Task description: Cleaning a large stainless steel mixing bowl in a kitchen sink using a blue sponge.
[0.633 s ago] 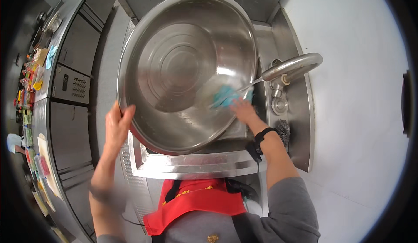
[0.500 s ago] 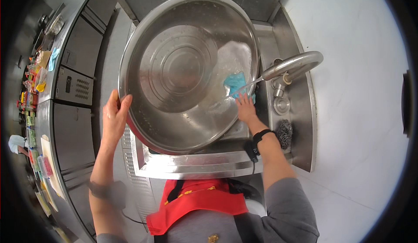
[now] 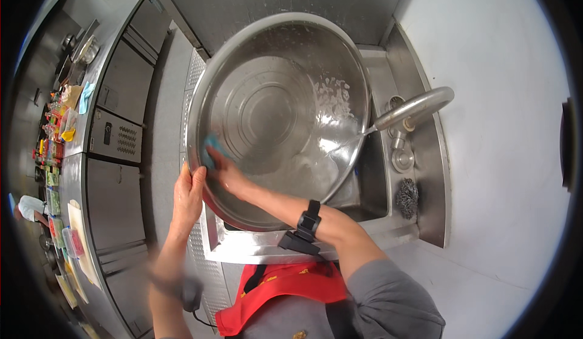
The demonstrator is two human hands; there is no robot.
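A large round steel basin (image 3: 267,181) is tilted over the sink (image 3: 376,184). My left hand (image 3: 188,194) grips its rim at the left, thumb on the inner side. Reaching across the basin, my right hand (image 3: 226,170) presses a blue cloth (image 3: 212,147) against the inner left wall, close to my left hand. The cloth and the right fingers are somewhat blurred. From the curved faucet (image 3: 416,105) a stream of water runs into the basin's right side, where water pools and shines.
A grey wire scrubber (image 3: 407,198) lies on the ledge right of the sink. At the left stands a steel counter (image 3: 76,175) crowded with containers, boards and packets. Near its far side another person (image 3: 31,208) is partly visible. A white wall (image 3: 498,138) bounds the right.
My right hand has carried the blue cloth from the basin's right side across to its left wall. The left hand still holds the rim; the whole view has shifted somewhat.
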